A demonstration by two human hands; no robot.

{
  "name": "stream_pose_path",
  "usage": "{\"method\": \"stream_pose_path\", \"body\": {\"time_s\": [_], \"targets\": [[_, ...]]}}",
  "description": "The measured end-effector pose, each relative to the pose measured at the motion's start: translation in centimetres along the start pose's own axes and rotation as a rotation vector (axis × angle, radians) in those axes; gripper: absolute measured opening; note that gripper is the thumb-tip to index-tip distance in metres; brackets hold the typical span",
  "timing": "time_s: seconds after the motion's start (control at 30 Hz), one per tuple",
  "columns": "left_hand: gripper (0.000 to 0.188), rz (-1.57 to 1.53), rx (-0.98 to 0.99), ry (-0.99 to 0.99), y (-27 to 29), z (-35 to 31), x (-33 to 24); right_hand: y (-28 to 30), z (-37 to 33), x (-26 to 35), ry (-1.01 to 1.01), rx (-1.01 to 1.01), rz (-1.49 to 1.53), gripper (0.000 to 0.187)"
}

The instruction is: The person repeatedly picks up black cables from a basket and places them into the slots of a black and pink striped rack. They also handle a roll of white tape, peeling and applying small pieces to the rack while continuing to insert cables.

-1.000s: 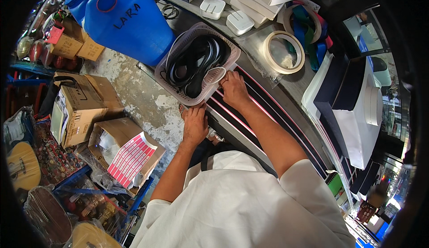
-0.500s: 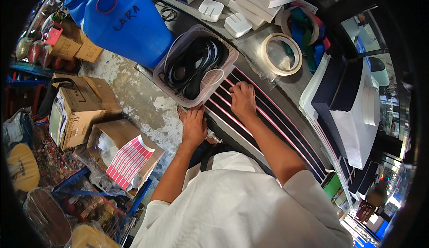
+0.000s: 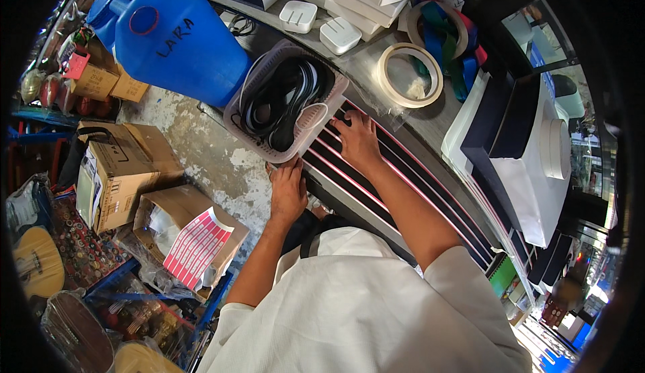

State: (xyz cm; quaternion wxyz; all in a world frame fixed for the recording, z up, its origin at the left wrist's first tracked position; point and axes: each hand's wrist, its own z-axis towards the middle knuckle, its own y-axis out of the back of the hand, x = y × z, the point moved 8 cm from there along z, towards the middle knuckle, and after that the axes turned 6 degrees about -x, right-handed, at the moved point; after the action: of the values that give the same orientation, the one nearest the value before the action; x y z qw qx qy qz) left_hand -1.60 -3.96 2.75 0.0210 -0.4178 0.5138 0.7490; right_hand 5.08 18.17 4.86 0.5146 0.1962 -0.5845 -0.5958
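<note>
Seen from above in a wide, curved view: long flat strips (image 3: 422,181), black with white and pink edges, side by side along a grey worktable (image 3: 437,126), reaching to a pale plastic basket (image 3: 337,95) at the far end; impossible to tell whether running beneath it or stopping there. Inside the basket, a heap of mostly black cables (image 3: 282,104). On the strips, just beside the basket, the right hand (image 3: 358,141), with bent fingers and thumb set apart in a narrow spread; impossible to tell whether pinching an edge or only pressing. At the basket's lower corner, the left hand (image 3: 289,195), with fingers close together and undersides hidden; no telling whether gripping or just touching. For the strips, judging by looks: probably light, thin and bendable, perhaps prone to sliding or creasing under a sideways pull; best taken by the edges near the ends, with a second hold farther along against bowing. For the basket: probably slightly flexible, with moderate weight from the cables; best held by opposite rims and kept level. Past the strips, a pale tape roll (image 3: 381,77); beyond the basket, leftward, a big blue jug (image 3: 201,64).
</note>
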Motion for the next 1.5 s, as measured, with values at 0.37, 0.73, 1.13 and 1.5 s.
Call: {"method": "stream_pose_path", "body": {"time_s": [0.37, 0.73, 1.13, 1.5], "targets": [[0.061, -0.026, 0.000, 0.015, 0.0, 0.1, 0.2, -0.9, 2.1, 0.9, 0.061, 0.102, -0.057, 0.042], [0.059, -0.026, 0.025, 0.035, 0.2, 0.1, 0.1, -0.9, 1.6, 0.1, 0.024, 0.116, 0.025, 0.046], [0.057, -0.047, 0.035, 0.056, 0.5, 0.2, -0.1, -0.6, 2.4, -3.8, -0.079, 0.003, 0.093, 0.052], [0.056, -0.055, 0.023, 0.055, 0.4, 0.3, 0.0, -0.4, 0.3, -6.4, -0.342, -0.130, -0.051, 0.031]]}}
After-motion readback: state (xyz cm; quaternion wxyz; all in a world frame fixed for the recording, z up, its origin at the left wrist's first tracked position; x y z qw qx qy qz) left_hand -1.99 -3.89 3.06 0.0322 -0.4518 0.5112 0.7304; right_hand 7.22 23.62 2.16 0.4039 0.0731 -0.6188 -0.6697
